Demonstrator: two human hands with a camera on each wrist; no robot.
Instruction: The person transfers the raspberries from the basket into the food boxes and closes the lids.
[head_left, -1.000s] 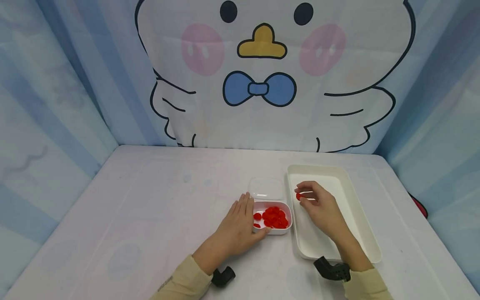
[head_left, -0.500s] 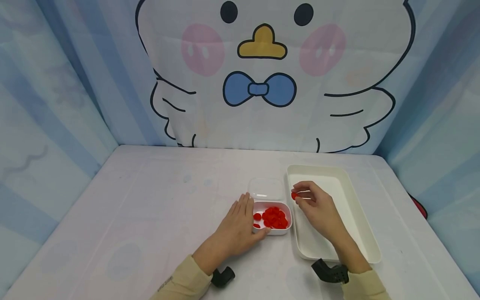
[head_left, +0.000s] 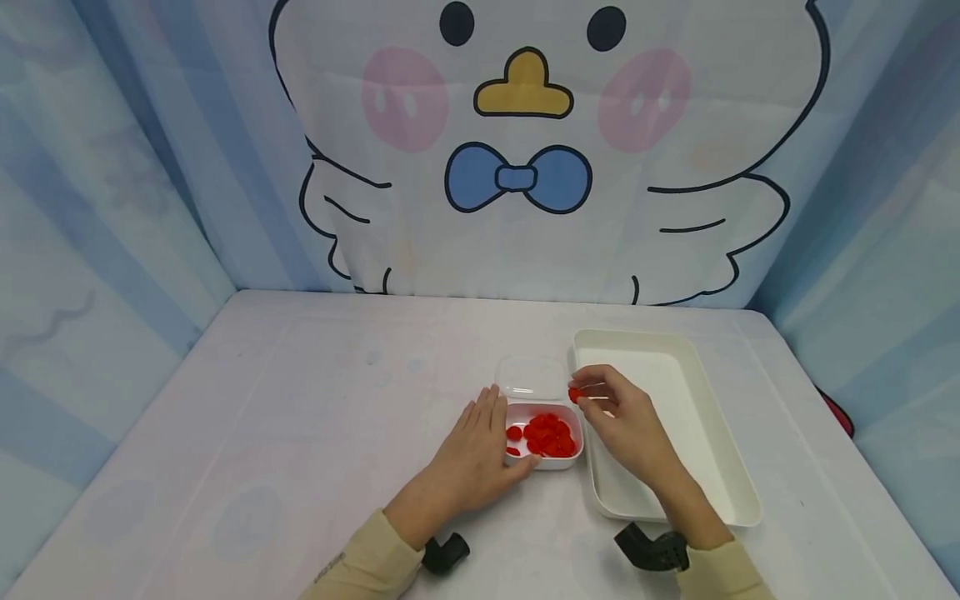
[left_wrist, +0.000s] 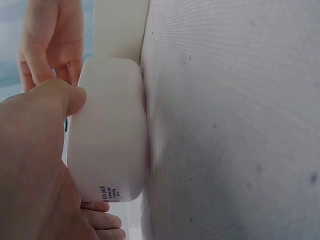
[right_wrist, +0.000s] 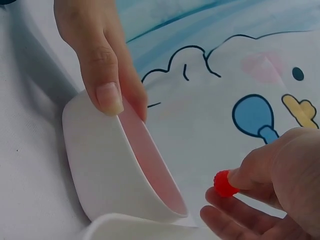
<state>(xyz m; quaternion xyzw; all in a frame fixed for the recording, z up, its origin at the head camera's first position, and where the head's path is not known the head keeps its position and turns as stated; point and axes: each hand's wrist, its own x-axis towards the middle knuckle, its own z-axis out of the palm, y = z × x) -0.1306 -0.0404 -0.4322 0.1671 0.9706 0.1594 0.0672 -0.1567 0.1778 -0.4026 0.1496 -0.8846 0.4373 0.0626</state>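
Note:
A small white box (head_left: pixel 557 464) with a pinkish inside holds several round red pieces (head_left: pixel 549 437), most heaped at its right end. My left hand (head_left: pixel 472 458) holds this box, its thumb over the near rim and its fingers along the left end. Between thumb and fingertips, my right hand (head_left: pixel 630 425) pinches one small red piece with a bumpy edge (right_wrist: pixel 226 184). That hand is raised at the box's far right corner, over the left rim of a white tray (head_left: pixel 686 392). Small dark print marks the box wall (left_wrist: pixel 110 130) in the left wrist view.
Just behind the box lies a clear plastic lid (head_left: pixel 532 377). The tray stands close against the box's right side. A pale cloth covers the table (head_left: pixel 300 417), with a printed curtain (head_left: pixel 517 242) at its back edge and blue curtains on both sides.
My right hand has moved left with the red piece, from over the tray to near the box's far right corner. The left hand and the box have stayed in place.

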